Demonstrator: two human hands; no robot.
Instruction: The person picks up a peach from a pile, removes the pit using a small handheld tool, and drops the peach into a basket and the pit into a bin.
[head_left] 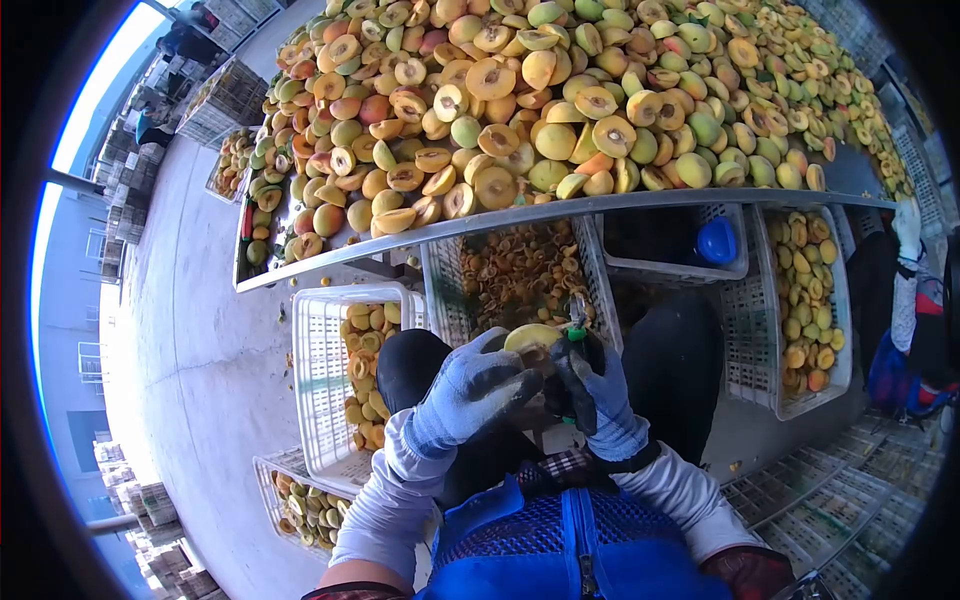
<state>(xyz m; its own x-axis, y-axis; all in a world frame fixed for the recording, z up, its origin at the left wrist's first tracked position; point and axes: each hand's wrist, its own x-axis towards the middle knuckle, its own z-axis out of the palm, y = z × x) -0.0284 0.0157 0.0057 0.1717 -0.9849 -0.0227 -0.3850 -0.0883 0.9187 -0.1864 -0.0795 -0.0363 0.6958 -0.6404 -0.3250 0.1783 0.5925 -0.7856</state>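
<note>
My left hand [475, 390], in a blue-grey glove with dark fingertips, is closed around a cut yellow peach half [534, 338]. My right hand [590, 385], gloved the same way, grips a small green-handled pitting tool [576, 325] whose metal tip points up and away from me. Both hands meet above my lap, the tool right beside the fruit. Part of the tool's handle is hidden by my fingers. Just beyond them stands a white crate [445, 290] with brownish scraps and pits in it.
A metal-edged table [560, 212] heaped with halved peaches [490, 80] spans the front. White crates of peach halves stand at left [320, 300] and right [790, 400]. A blue bowl [716, 241] sits under the table. Another person's gloved hand [907, 230] is at far right.
</note>
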